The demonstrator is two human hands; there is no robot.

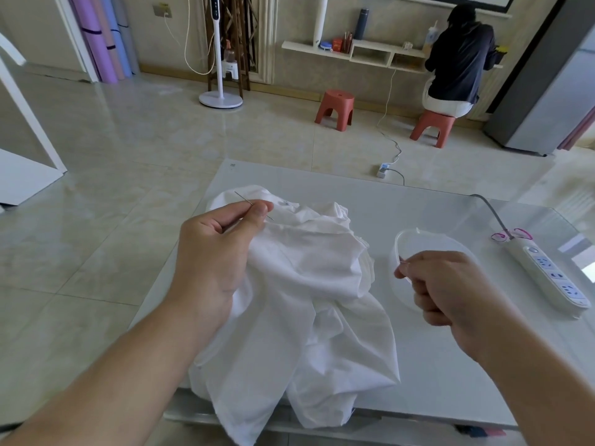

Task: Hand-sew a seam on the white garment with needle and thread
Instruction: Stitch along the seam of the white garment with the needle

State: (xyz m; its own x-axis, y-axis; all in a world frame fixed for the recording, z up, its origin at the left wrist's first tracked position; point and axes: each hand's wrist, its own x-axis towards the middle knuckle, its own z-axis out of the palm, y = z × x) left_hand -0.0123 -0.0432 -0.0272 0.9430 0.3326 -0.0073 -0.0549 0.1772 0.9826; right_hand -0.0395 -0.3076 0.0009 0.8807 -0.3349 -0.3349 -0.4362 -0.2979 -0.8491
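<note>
From the head camera, a white garment [309,294] is seen crumpled on a pale table [450,365], its lower part hanging over the near edge. The left hand [212,262] is curled into the cloth at the garment's left side, and a needle [246,201] is pinched between its thumb and forefinger — the thin shaft slants up and to the left, over the collar area. The right hand [450,288] is held above the table to the right of the garment, apart from it, fingers curled, with something fine pinched at the fingertips; it may be thread, but the strand itself cannot be made out. Just behind that hand a round clear lid [428,246] lies on the table. A white power strip [550,275] rests near the right edge. Farther back, on the tiled floor, two red stools [335,107] are visible — one is occupied by a person [457,56] in a dark top.
</note>
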